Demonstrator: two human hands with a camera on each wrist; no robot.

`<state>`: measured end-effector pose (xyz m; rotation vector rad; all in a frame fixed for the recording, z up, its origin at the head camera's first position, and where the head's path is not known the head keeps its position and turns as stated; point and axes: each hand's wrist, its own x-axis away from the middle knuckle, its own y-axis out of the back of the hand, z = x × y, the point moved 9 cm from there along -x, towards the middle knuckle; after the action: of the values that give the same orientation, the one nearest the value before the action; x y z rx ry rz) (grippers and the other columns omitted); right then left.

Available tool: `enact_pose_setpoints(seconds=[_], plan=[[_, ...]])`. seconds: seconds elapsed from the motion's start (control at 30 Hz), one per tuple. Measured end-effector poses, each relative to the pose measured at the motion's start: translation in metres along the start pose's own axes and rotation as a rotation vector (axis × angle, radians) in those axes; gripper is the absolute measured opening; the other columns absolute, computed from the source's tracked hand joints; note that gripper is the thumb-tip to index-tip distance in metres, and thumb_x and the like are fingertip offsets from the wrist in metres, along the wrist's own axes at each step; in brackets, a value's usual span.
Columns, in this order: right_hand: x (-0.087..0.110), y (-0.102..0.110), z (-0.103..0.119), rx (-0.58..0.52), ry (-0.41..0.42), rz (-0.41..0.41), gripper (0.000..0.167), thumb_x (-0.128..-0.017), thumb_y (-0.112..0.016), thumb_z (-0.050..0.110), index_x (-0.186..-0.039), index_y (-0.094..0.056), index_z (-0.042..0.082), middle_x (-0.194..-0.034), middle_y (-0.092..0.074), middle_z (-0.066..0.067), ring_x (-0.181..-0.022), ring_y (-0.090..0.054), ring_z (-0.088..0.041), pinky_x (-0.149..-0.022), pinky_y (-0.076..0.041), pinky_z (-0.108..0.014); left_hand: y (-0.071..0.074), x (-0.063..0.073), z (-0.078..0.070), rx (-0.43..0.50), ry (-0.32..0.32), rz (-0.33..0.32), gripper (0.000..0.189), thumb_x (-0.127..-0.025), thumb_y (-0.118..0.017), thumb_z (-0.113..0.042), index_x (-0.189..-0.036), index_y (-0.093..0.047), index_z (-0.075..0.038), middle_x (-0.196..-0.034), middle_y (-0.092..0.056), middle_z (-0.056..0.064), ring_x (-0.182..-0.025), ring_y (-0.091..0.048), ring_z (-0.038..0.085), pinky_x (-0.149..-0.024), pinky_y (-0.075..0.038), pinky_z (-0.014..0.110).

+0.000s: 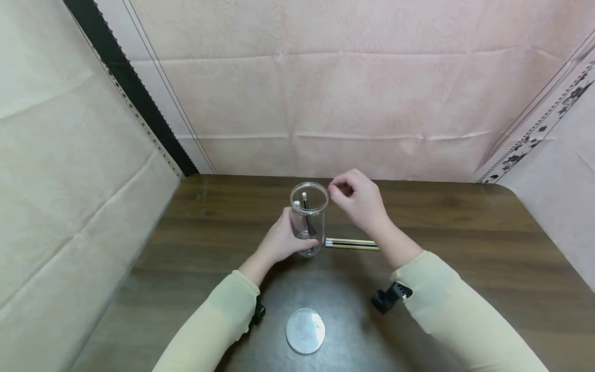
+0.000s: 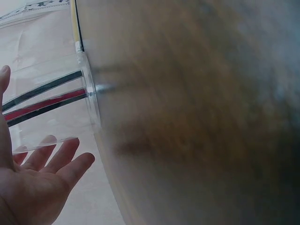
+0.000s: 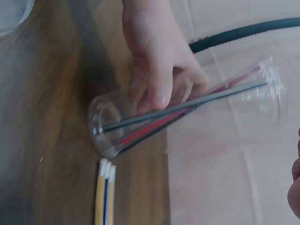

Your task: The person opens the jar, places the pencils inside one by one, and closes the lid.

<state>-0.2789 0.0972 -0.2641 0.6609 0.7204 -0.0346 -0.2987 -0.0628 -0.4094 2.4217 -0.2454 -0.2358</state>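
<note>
A clear cylindrical jar (image 1: 318, 225) stands on the table, with my left hand (image 1: 284, 238) gripping its side, thumb across the front. Inside lean pencils with white eraser ends up, a dark one (image 3: 140, 120) and a red-and-black striped one (image 3: 152, 129) in the right wrist view. Just right of the jar's rim is my right hand (image 1: 360, 200), its fingers loosely bent and nothing visible between them; only some fingertips show at the right wrist view's edge. Striped yellow-and-black pencils (image 1: 351, 244) lie side by side right of the jar's base, partly behind my right forearm.
A round clear lid (image 1: 305, 331) lies flat on the brown wooden table (image 1: 195, 289), nearer me than the jar. Pale patterned cloth (image 1: 372, 103) hangs behind the table's back edge, with more cloth at both sides.
</note>
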Motion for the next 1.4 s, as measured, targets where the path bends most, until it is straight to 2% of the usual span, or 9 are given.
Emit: enact_pose_setpoints(seconds=[0.13,0.27,0.37,0.47,0.63,0.77,0.93,1.1,1.4], plan=[[0.01,-0.003,-0.023,0.057,-0.046,0.059,0.004,-0.083,-0.063,0.007,-0.082,-0.067,0.007,-0.077,-0.054,-0.002,-0.07,-0.048,-0.015,-0.063,-0.041,-0.029,0.0,0.0,0.0,-0.002,0.001,0.004,0.089,-0.066,-0.082,-0.045,-0.131,-0.034,-0.01,-0.119,-0.051,0.007,-0.109,-0.053,0.023,-0.092,-0.042,0.043],[0.029,-0.023,-0.049,0.158,-0.056,0.246,0.006,-0.084,-0.062,0.009,-0.086,-0.068,0.006,-0.084,-0.056,-0.002,-0.075,-0.053,-0.016,-0.066,-0.046,-0.031,-0.001,0.0,0.0,0.007,-0.003,0.0,0.089,-0.065,-0.083,-0.045,-0.131,-0.034,-0.01,-0.119,-0.051,0.008,-0.109,-0.053,0.024,-0.092,-0.042,0.043],[0.045,-0.042,-0.062,0.232,-0.018,0.382,0.009,-0.084,-0.063,0.009,-0.089,-0.068,0.004,-0.088,-0.056,-0.004,-0.079,-0.056,-0.017,-0.07,-0.049,-0.033,0.0,0.0,0.0,0.009,-0.001,-0.002,0.088,-0.064,-0.083,-0.045,-0.13,-0.035,-0.01,-0.119,-0.051,0.007,-0.109,-0.053,0.023,-0.091,-0.042,0.043],[0.059,-0.055,-0.065,0.289,0.067,0.442,0.007,-0.081,-0.066,0.007,-0.087,-0.068,0.005,-0.084,-0.055,-0.005,-0.075,-0.055,-0.018,-0.069,-0.049,-0.034,-0.001,0.0,0.0,0.01,0.002,0.001,0.089,-0.064,-0.083,-0.045,-0.13,-0.035,-0.011,-0.119,-0.051,0.007,-0.109,-0.053,0.023,-0.091,-0.042,0.042],[0.076,-0.074,-0.059,0.386,0.232,0.485,0.004,-0.075,-0.069,0.006,-0.078,-0.066,0.007,-0.073,-0.048,-0.002,-0.065,-0.047,-0.018,-0.061,-0.044,-0.032,-0.002,0.0,0.001,0.009,0.008,0.002,0.09,-0.065,-0.082,-0.046,-0.131,-0.034,-0.011,-0.119,-0.051,0.007,-0.109,-0.052,0.023,-0.091,-0.042,0.042],[0.085,-0.086,-0.056,0.424,0.272,0.536,0.005,-0.076,-0.069,0.007,-0.076,-0.065,0.009,-0.071,-0.044,-0.001,-0.063,-0.045,-0.018,-0.059,-0.042,-0.031,-0.003,0.0,0.001,0.004,0.012,0.011,0.089,-0.065,-0.081,-0.048,-0.131,-0.033,-0.011,-0.119,-0.05,0.006,-0.108,-0.052,0.022,-0.091,-0.042,0.041],[0.09,-0.096,-0.055,0.437,0.29,0.556,0.007,-0.076,-0.07,0.008,-0.075,-0.063,0.009,-0.07,-0.043,-0.001,-0.063,-0.046,-0.019,-0.06,-0.042,-0.032,0.001,0.001,0.001,0.007,0.008,-0.001,0.089,-0.065,-0.082,-0.046,-0.131,-0.034,-0.011,-0.118,-0.05,0.006,-0.108,-0.053,0.022,-0.09,-0.043,0.042],[0.09,-0.099,-0.058,0.442,0.254,0.564,0.012,-0.076,-0.07,0.009,-0.07,-0.06,0.009,-0.071,-0.046,-0.002,-0.065,-0.048,-0.02,-0.062,-0.044,-0.033,0.002,0.001,0.002,0.004,0.01,0.004,0.09,-0.066,-0.082,-0.046,-0.132,-0.033,-0.011,-0.12,-0.05,0.006,-0.109,-0.052,0.022,-0.091,-0.042,0.041],[0.093,-0.1,-0.061,0.459,0.256,0.566,0.014,-0.075,-0.068,0.006,-0.065,-0.058,0.007,-0.066,-0.045,-0.002,-0.059,-0.047,-0.021,-0.056,-0.044,-0.032,0.0,0.001,-0.001,0.012,-0.008,-0.007,0.089,-0.065,-0.083,-0.043,-0.132,-0.034,-0.01,-0.121,-0.05,0.008,-0.11,-0.052,0.023,-0.091,-0.042,0.042]])
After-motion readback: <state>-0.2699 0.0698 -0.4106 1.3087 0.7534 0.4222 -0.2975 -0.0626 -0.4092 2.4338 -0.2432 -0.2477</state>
